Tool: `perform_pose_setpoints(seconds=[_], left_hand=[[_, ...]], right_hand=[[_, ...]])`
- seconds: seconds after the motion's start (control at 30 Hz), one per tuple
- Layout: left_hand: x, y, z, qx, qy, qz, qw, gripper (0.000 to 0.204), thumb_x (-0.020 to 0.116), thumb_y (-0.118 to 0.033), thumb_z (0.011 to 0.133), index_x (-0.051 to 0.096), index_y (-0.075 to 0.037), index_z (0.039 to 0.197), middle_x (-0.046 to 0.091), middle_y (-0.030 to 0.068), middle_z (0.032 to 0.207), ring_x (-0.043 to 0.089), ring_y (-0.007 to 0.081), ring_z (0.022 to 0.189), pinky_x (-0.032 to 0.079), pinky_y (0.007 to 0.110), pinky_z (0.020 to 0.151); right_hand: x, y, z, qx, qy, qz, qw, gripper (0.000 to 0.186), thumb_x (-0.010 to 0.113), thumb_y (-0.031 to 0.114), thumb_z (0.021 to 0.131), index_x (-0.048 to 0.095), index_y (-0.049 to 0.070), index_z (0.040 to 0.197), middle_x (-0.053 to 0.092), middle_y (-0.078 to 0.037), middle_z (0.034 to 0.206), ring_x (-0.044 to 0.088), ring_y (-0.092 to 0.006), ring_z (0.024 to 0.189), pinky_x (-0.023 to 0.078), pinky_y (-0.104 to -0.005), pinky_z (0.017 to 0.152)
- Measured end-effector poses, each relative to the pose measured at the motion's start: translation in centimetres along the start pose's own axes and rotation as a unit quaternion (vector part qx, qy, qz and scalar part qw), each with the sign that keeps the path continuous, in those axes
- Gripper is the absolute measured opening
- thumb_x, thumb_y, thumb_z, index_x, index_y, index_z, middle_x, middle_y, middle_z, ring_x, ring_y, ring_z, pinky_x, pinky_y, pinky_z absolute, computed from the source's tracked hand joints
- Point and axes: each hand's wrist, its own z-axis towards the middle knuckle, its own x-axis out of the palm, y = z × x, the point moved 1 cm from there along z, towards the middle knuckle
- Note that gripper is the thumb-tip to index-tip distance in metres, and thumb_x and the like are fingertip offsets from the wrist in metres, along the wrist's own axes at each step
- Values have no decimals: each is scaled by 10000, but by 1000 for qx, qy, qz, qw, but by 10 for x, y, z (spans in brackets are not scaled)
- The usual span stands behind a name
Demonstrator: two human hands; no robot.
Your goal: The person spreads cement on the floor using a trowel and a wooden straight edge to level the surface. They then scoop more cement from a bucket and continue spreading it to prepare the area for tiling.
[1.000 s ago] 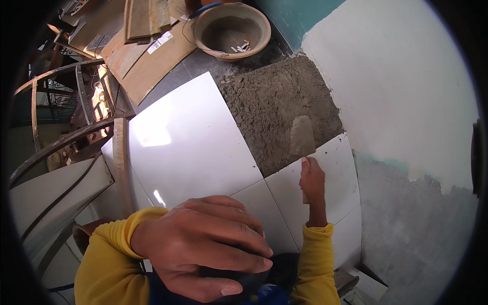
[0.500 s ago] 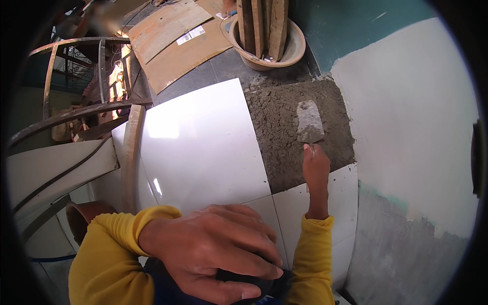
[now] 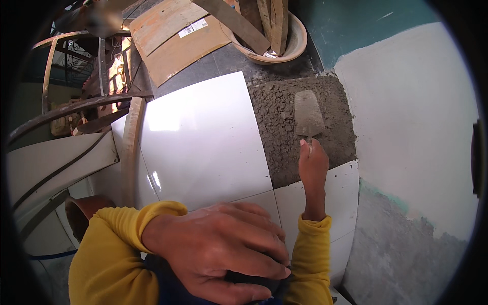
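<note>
My right hand (image 3: 313,163) is closed round the handle of a trowel (image 3: 309,113). Its flat, mortar-smeared blade lies over a bed of wet grey mortar (image 3: 277,127), pointing away from me. The mortar is lumpy on the left and smoother to the right of the blade. Over my dark-clothed knee rests my left hand (image 3: 223,249), palm down, with the fingers loosely bent and nothing held. Large glossy white tiles (image 3: 203,132) border the mortar on its left, and smaller white tiles (image 3: 340,188) border its near side.
Along the right runs a half-plastered wall (image 3: 406,112). Beyond the mortar stands a round basin (image 3: 300,43) with wooden boards (image 3: 278,25) in it. Cardboard (image 3: 203,43) covers the far floor. A wooden batten (image 3: 131,147) lies across the left tiles, near a reddish-brown bucket (image 3: 84,213).
The trowel blade has shifted slightly away from me and shows more of its grey face. One board in the basin now leans over to the left. My left hand stays on the knee.
</note>
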Motion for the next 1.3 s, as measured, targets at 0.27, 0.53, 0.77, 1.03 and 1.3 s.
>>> perform_pose_setpoints(seconds=[0.27, 0.53, 0.77, 1.03, 1.3], left_hand=[[0, -4, -2, -7, 13, 11, 1000, 363, 753, -260, 872, 809, 19, 1097, 781, 186, 1107, 762, 363, 975, 585, 488, 890], [1, -7, -3, -10, 17, 21, 1000, 364, 754, -267, 879, 807, 18, 1100, 778, 186, 1112, 760, 357, 988, 579, 490, 894], [0, -6, -5, 6, -4, 14, 1000, 354, 759, -245, 891, 796, 30, 1110, 768, 189, 1107, 756, 360, 974, 575, 458, 843], [4, -5, -4, 8, -17, 11, 1000, 323, 753, -227, 899, 794, 33, 1087, 766, 185, 1085, 751, 359, 958, 575, 435, 802], [-44, 68, -24, -107, -89, -122, 983, 478, 590, -343, 1087, 787, 92, 1082, 778, 220, 1099, 756, 324, 1024, 589, 425, 928]], right_hand=[[-2, -11, -21, 14, -31, -22, 999, 453, 579, 337, 1095, 643, -83, 1253, 711, -301, 1166, 686, -491, 1070, 551, -534, 943], [-15, -25, -50, -17, -32, 7, 999, 451, 575, 335, 1098, 635, -80, 1266, 710, -305, 1167, 688, -490, 1079, 560, -541, 932], [16, 13, -34, -55, 87, -11, 995, 403, 585, 344, 1092, 655, -52, 1115, 715, -292, 1084, 699, -492, 1012, 567, -540, 870], [0, 54, 33, -42, 173, -56, 982, 397, 560, 347, 1099, 648, -39, 1062, 709, -310, 1019, 686, -519, 992, 552, -575, 850], [-13, -1, -114, 296, 170, 356, 870, 414, 475, 412, 1126, 588, 14, 1155, 595, -65, 792, 603, -170, 566, 510, -349, 515]])
